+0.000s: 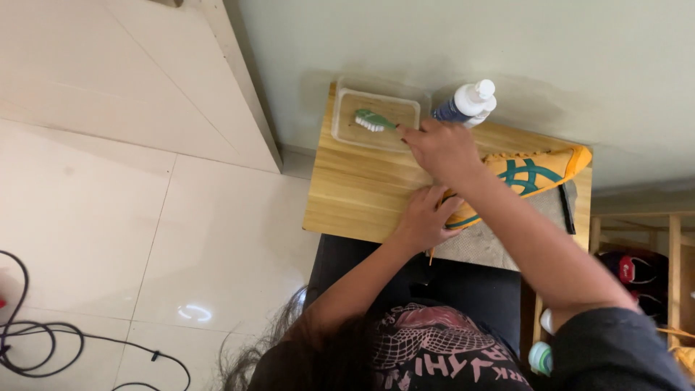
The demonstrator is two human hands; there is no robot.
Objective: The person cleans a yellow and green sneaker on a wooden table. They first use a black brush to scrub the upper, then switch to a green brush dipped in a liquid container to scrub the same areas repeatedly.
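The right hand (pixel 443 148) is closed around the handle of a green brush (pixel 373 120), holding its white bristles down inside a clear plastic tub (pixel 340 116). The left hand (pixel 426 217) lies fingers spread on the toe of a yellow shoe (pixel 536 174) with teal stripes, pressing it down on a grey cloth (pixel 485 246). A dark bottle (pixel 467 103) with a white cap stands just beside the tub. All sit on a small wooden bench (pixel 355 188) against the wall; bare wood lies left of the shoe.
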